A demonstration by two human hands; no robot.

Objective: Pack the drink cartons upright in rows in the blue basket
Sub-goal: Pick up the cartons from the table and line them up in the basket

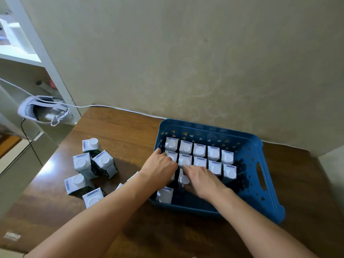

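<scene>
The blue basket stands on the wooden table against the wall. Two rows of upright white-topped drink cartons fill its far side. My left hand reaches over the basket's left rim and covers a carton at the left of the third row. My right hand grips a white-capped carton beside it in that third row. One more carton stands alone at the basket's near left corner. Several loose cartons stand on the table left of the basket.
A white headset with a cable lies on a ledge at the far left, beside white shelving. The wall runs close behind the basket. Bare brown table lies between the loose cartons and the wall.
</scene>
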